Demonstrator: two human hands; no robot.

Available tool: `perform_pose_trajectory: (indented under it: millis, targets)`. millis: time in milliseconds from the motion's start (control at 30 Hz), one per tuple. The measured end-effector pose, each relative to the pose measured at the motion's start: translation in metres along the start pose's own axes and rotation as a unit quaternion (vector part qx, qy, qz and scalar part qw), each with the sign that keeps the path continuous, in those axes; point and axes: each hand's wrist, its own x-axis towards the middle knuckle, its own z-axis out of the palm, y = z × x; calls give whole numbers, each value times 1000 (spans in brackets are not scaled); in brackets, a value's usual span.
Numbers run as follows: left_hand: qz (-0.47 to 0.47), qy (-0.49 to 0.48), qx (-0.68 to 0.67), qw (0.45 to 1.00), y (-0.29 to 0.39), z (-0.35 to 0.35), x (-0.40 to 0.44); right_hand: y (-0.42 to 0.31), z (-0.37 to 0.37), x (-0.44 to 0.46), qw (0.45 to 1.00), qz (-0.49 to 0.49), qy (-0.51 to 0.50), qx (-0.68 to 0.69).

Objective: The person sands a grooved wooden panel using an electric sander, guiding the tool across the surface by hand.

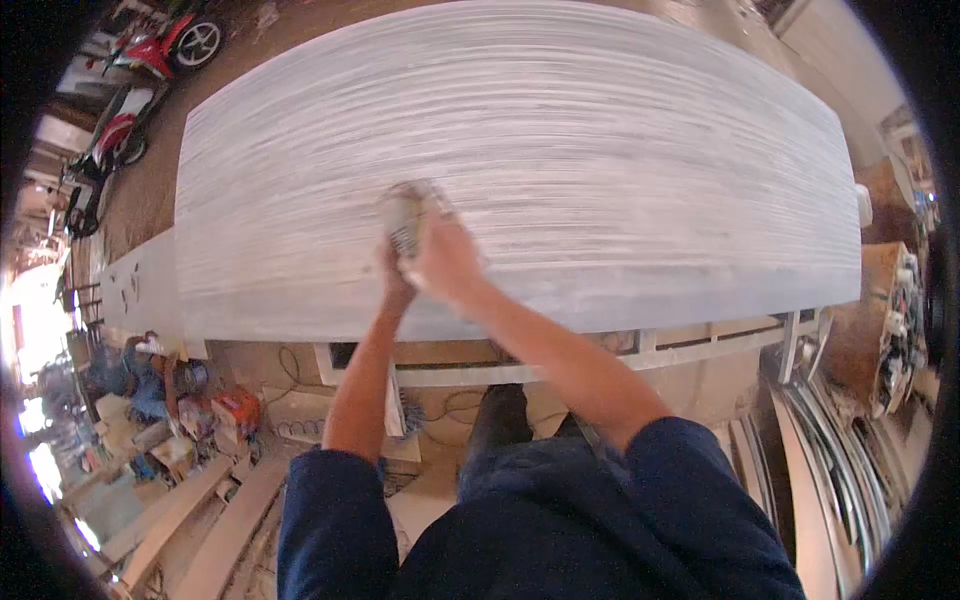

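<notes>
A blurred, dusty, rounded object (402, 212), grey-green with darker markings and roughly can-shaped, is held out over a large pale panel (620, 170). My right hand (447, 255) is closed around its right side, smeared by motion. Close beside it, my left hand (396, 272) grips the near left side, its fingers mostly hidden. Streaky white and grey lines run lengthwise along the panel. Whether the object touches the panel, I cannot tell.
A white frame (460, 375) supports the panel. Long boards (220, 530) lie on the floor at left, near a crouching person (150, 375). Curved strips (830, 470) lean at right, below a cluttered wooden shelf (885, 330). Red motorbikes (150, 55) stand at upper left.
</notes>
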Motion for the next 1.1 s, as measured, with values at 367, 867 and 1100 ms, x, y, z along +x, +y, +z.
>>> perform_pose_trajectory:
  millis: [367, 867, 1100]
  targets:
    - [57, -85, 82, 991, 18, -115, 26, -8, 45, 22, 978, -25, 67, 194]
    - [56, -227, 251, 939, -43, 339, -1, 222, -215, -53, 945, -17, 208, 250]
    - [199, -277, 423, 839, -88, 524, -53, 323, -349, -118, 922, 119, 232, 287]
